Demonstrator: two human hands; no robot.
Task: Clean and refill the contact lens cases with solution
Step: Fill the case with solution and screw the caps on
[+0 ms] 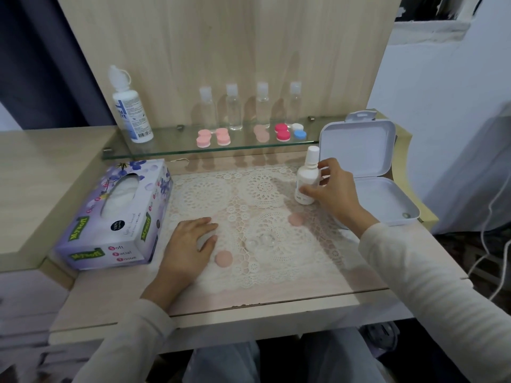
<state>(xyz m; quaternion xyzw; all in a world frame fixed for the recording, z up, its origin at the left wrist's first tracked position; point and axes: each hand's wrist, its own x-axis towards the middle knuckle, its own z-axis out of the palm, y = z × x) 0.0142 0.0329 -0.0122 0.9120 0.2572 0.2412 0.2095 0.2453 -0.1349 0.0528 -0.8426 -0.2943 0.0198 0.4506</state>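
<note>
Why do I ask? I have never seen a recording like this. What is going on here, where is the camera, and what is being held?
There is no machine here, only a person's two bare hands. The single picture comes from a camera worn on the person's head, looking forward and down at a desk.

The right hand grips a small white bottle standing on a lace mat. The left hand rests on the mat with its fingers relaxed.

Between the hands lie a clear lens case and two loose pink caps. A tissue box lies to the left and an open white box to the right.

On the glass shelf behind stand a large solution bottle, four small clear bottles and several closed coloured lens cases.
</note>
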